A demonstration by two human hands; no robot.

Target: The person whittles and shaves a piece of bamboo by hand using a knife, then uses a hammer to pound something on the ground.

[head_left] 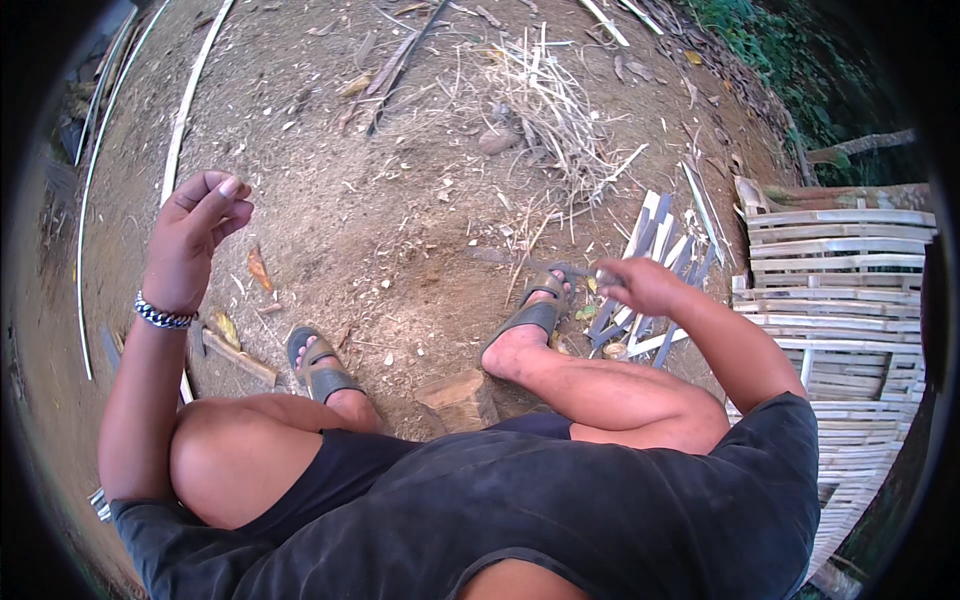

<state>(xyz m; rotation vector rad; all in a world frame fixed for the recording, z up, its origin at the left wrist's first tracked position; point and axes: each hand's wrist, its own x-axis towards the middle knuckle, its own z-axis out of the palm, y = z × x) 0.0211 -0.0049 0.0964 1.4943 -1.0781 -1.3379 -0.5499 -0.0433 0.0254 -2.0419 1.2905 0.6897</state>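
My left hand [198,238] is raised at the left above the dirt ground, its thumb and fingertips pinched together. Whatever may be between them is too small to make out. A beaded bracelet [165,312] circles that wrist. At the right, my right hand [640,286] is closed round the handle of a long, thin knife [512,261]. The blade points left, passing over the toes of my right sandal [535,310]. Just beyond that hand lies a pile of split bamboo strips [650,235], some pale and some dark.
A wooden block [457,398] sits between my feet. Loose thin shavings [555,120] are heaped ahead. A slatted bamboo panel [840,265] stands along the right side. Long bamboo strips [190,95] lie at the left. Green plants [780,70] grow at the far right.
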